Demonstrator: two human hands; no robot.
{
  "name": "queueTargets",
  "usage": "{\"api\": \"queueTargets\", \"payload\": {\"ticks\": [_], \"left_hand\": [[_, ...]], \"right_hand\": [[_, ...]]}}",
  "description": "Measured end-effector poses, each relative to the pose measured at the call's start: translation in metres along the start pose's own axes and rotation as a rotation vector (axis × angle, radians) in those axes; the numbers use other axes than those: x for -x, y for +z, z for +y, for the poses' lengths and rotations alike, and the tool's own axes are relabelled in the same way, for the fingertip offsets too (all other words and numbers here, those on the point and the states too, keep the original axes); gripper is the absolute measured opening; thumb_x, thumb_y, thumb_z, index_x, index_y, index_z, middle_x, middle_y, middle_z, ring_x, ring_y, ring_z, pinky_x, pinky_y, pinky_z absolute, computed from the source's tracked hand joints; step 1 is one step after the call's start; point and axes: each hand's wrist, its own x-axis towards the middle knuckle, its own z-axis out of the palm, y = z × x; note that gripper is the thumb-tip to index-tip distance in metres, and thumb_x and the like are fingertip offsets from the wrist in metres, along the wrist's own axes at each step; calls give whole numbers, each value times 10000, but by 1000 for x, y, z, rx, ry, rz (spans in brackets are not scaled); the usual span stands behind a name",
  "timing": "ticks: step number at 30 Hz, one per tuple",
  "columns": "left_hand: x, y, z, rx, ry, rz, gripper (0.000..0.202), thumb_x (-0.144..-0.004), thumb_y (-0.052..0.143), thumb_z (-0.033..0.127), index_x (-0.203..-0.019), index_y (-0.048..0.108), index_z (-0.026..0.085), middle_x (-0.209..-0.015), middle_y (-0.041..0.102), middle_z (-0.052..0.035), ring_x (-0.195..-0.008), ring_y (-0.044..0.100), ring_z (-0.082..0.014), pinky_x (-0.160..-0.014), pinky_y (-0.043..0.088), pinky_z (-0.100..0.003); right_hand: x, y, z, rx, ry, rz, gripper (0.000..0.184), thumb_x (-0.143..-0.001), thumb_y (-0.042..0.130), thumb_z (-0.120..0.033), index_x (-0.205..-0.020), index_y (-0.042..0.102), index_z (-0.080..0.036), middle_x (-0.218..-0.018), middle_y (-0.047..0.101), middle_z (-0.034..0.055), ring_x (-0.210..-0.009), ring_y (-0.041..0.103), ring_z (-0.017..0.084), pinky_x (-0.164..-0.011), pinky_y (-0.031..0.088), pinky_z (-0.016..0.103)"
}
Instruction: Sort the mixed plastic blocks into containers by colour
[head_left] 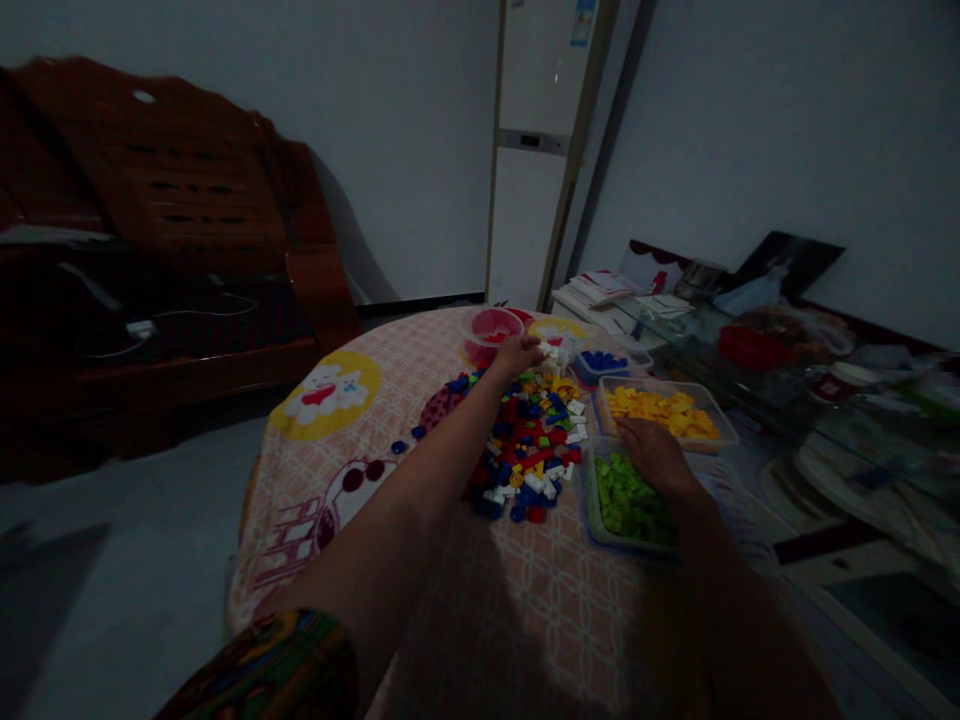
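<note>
A heap of small coloured bricks (pixel 529 440) lies on a round table with a pink checked cloth (pixel 390 420). My left hand (pixel 517 353) reaches across the heap to its far side, beside a red tub (pixel 491 330); its fingers are curled, and what they hold is too small to make out. My right hand (pixel 654 452) rests palm down over a clear tray of green bricks (pixel 626 500), its fingers bent and its fingertips hidden. Behind it stand a tray of yellow bricks (pixel 664 410) and a tub of blue bricks (pixel 604 362).
A dark wooden sofa (pixel 172 250) stands at the left. A tall white appliance (pixel 536 150) fills the corner. At the right, a glass-topped table (pixel 825 400) carries papers, a red bowl and other clutter. Bare floor lies to the left of the round table.
</note>
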Motion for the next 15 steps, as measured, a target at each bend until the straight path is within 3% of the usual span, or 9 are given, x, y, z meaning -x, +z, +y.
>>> {"api": "queueTargets", "payload": {"ticks": [2,5,10,15], "left_hand": [[-4,1,4,5,27,4,407,-753,681,120,-1156,691,65,-931,748,-99,-760,679,-128,-770,548,-267],[12,-14,4,-80,75,-18,420,-763,673,160,-1171,701,65,-1042,750,-125,-864,696,-165,-786,547,-270],[67,-73,3,-410,110,-52,335,-767,675,273,-1054,776,131,-992,776,-60,-909,701,-212,-804,535,-275],[107,-131,8,-869,-110,-178,208,-721,694,274,-869,806,182,-822,772,-26,-797,693,-200,-744,505,-248]], "right_hand": [[0,0,0,1,-4,2,398,-1011,379,-226,-1187,729,-159,-1186,751,131,-1104,689,244,-989,488,350],[0,-2,-2,13,-4,-16,398,-1010,371,-213,-1161,735,-158,-1184,750,131,-1102,687,244,-991,484,349],[0,-5,-5,13,3,-30,403,-1006,363,-202,-1149,737,-153,-1190,748,136,-1088,690,245,-982,487,345],[0,-5,-4,18,2,-27,407,-1004,361,-208,-1113,748,-143,-1169,753,147,-1065,698,260,-964,504,367]]}}
